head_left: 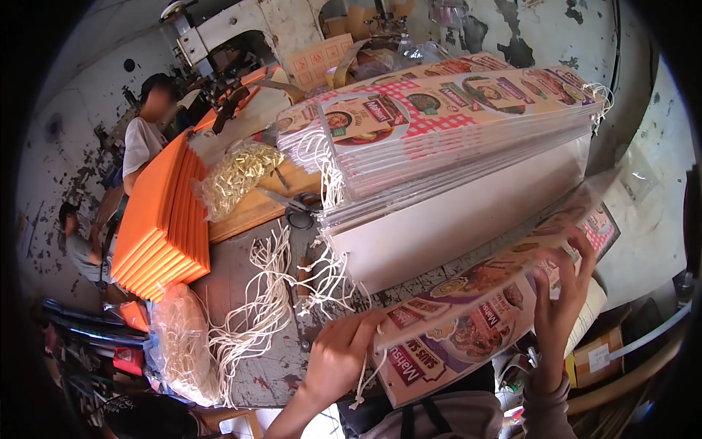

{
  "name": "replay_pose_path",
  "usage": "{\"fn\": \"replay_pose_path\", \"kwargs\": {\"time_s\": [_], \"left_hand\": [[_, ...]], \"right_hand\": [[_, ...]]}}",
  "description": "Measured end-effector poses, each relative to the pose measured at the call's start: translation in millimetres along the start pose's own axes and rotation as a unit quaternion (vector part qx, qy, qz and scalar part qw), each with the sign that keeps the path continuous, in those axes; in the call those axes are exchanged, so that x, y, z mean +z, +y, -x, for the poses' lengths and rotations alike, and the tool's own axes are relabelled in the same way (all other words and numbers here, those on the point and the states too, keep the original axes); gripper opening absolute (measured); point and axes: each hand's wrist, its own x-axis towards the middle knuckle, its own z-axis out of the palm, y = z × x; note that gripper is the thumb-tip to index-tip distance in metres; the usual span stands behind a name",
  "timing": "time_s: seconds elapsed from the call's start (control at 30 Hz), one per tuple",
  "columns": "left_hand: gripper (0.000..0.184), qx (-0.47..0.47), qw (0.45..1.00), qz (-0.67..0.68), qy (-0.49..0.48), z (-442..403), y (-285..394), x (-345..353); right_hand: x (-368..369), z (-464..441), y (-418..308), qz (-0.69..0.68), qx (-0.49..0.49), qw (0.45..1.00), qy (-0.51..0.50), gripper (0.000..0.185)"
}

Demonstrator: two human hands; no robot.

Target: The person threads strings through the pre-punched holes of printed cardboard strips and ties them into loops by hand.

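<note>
Between my two hands, tilted over the table's front edge, is a long printed food banner [468, 333] in clear plastic. My left hand [340, 358] pinches its left end, where a white string hangs down. Toward the banner's right part, my right hand [563, 285] has its fingers spread against the plastic. Behind it stands a tall stack of similar printed banners [453, 110] with white strings at the corners. A bundle of loose white strings [256, 314] lies left of the stack, near scissors [298, 212].
Orange folded pieces [164, 219] form a stack at the left. Beside them are a bag of brass-coloured parts [241, 172] and a plastic bag of strings [183, 344]. Two people [142, 139] are farther back at the left, near a large machine [234, 29].
</note>
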Motion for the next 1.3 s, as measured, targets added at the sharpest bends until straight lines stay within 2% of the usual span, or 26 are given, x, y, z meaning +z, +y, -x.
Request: {"fn": "replay_pose_path", "kwargs": {"time_s": [0.13, 0.17, 0.2, 0.27, 0.33, 0.4, 0.43, 0.5, 0.87, 0.93, 1.1, 1.17, 1.2, 1.27, 1.3], "left_hand": [[0.02, -0.034, 0.999, 0.039, -0.003, 1, -15, 4], [0.016, -0.022, 1.0, -0.006, 0.02, 4, -22, 7], [0.016, -0.023, 1.0, -0.007, 0.02, 3, -25, 6], [0.015, -0.088, 0.996, 0.002, 0.025, -2, -30, 4], [0.015, -0.074, 0.996, 0.003, 0.053, -5, -36, 6], [0.014, -0.115, 0.99, 0.029, 0.077, -6, -36, 8], [0.013, -0.127, 0.989, 0.02, 0.079, -6, -38, 10], [0.013, -0.13, 0.988, 0.024, 0.086, -7, -37, 12], [0.012, -0.174, 0.973, 0.117, 0.101, -14, -48, 20], [0.013, -0.17, 0.979, 0.072, 0.084, -18, -43, 16], [0.011, -0.201, 0.971, 0.116, 0.054, -16, -42, -1], [0.01, -0.258, 0.951, 0.162, 0.055, -7, -44, -15], [0.014, -0.234, 0.942, 0.226, 0.08, 3, -55, -18], [0.015, -0.329, 0.875, 0.336, 0.115, 6, -54, -40], [0.015, -0.331, 0.874, 0.338, 0.113, 10, -57, -47]], "right_hand": [[6, -14, -8, 0.008, -0.028, 0.998, -0.051, 0.033], [10, -14, -4, -0.017, -0.077, 0.995, -0.057, 0.043], [15, -12, -5, -0.019, -0.077, 0.995, -0.058, 0.043], [23, -5, -11, -0.144, -0.048, 0.979, -0.139, 0.049], [27, 2, -11, -0.147, -0.052, 0.972, -0.175, 0.05], [30, 7, -8, -0.126, 0.004, 0.946, -0.298, 0.048], [33, 8, -5, -0.126, 0.005, 0.946, -0.3, 0.048], [36, 11, 0, 0.051, -0.102, 0.935, -0.336, 0.048], [43, 4, 10, 0.11, -0.09, 0.936, -0.322, 0.046], [43, 2, 11, 0.124, -0.097, 0.937, -0.313, 0.044], [37, 5, 9, 0.116, -0.088, 0.941, -0.305, 0.046], [30, 8, 8, 0.108, -0.085, 0.943, -0.304, 0.046], [26, 10, 8, 0.1, -0.079, 0.944, -0.305, 0.046], [13, 13, 6, 0.089, -0.071, 0.941, -0.318, 0.046], [8, 15, 6, 0.078, -0.067, 0.939, -0.327, 0.046]]}}
